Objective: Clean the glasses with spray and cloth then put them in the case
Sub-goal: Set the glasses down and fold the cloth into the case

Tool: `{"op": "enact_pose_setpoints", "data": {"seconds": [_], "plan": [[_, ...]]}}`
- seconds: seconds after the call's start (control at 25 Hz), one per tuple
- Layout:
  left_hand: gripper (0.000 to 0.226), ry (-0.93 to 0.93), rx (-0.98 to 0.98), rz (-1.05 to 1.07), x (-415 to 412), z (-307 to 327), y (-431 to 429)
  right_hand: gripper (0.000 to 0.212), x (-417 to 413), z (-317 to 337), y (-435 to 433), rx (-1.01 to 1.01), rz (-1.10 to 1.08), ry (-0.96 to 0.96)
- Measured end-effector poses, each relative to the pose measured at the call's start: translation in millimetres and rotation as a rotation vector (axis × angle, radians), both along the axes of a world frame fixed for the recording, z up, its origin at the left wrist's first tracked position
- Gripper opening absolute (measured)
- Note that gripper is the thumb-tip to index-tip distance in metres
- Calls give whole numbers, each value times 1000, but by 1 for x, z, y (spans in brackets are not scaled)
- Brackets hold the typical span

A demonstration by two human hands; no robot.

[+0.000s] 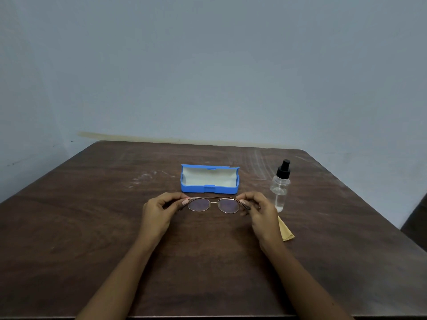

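The brown table (92, 227) holds everything. The blue case (209, 180) sits open behind the hands, ready. The spray bottle (280, 185) and yellow cloth (285, 229) wait close by, with nothing blocking them. The left hand (159, 210) and right hand (260, 210) each pinch one end of the glasses (213, 205), holding them level above the table.

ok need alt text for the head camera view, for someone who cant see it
A person's left hand and right hand pinch the two ends of a pair of thin-framed glasses just above a dark wooden table. Beyond them lies an open blue case; to the right stand a clear spray bottle and a yellow cloth.
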State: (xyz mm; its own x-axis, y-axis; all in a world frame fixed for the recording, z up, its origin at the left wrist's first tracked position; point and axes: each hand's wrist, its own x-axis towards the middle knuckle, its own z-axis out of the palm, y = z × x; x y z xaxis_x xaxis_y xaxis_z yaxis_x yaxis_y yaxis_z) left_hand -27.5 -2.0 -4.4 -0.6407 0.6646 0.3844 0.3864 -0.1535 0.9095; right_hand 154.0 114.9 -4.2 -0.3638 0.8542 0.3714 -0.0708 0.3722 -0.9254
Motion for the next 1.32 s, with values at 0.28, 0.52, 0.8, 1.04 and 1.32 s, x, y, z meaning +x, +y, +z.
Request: {"op": "enact_pose_setpoints", "data": {"seconds": [0.28,0.52,0.8,1.04,1.32], "plan": [[21,-95,26,-48,-3,-2,0,28,0,-3,1,-71,67,60],[15,-194,73,-86,1,2,-1,17,0,-3,0,-106,100,44],[15,-231,24,-87,0,0,1,12,0,-3,0,-135,118,37],[8,-297,-29,-58,-3,-3,4,9,1,-3,1,-139,143,56],[11,-354,-16,-43,-5,-3,4,21,3,-6,3,-205,197,24]]}}
